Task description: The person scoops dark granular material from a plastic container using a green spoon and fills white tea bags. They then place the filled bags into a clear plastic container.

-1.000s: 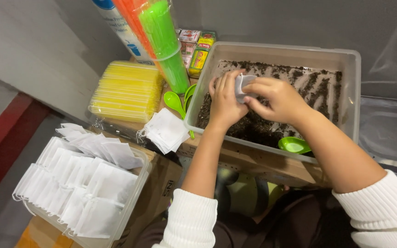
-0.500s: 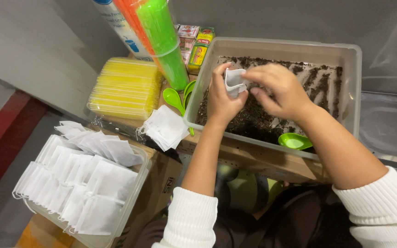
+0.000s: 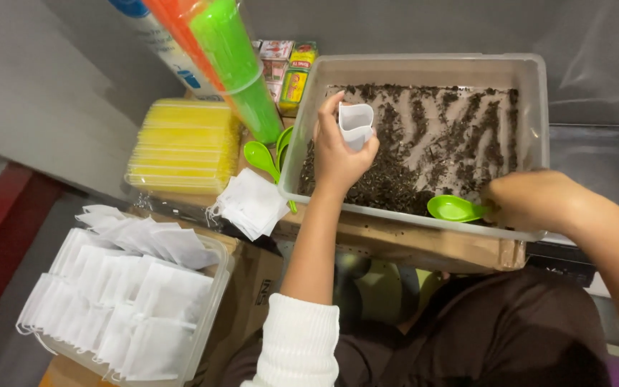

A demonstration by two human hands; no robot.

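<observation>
Left hand: my left hand [image 3: 338, 154] holds a small white paper bag [image 3: 356, 125] upright over the clear bin [image 3: 539, 93], fingers clamped on its sides so the mouth gapes open.
Right hand: my right hand [image 3: 531, 201] sits at the bin's near right corner, fingers closed on the handle of a green spoon [image 3: 453, 208]; the bowl rests low, just above the dark loose leaves [image 3: 460, 136].
Bag position: above the left half of the bin, well apart from the spoon.
Doing it well: in my judgement, the mouth should be kept pinched wide and level, directly over the leaves, so spills fall back into the bin; a modest, level scoop suits the narrow opening.
Risk: squeezing harder could fold the mouth shut.
Nearby: loose white bags [image 3: 252, 204] lie left of the bin, more fill a clear tray [image 3: 213, 301] below, and spare green spoons [image 3: 263, 154] sit beside a yellow stack [image 3: 180, 147].
</observation>
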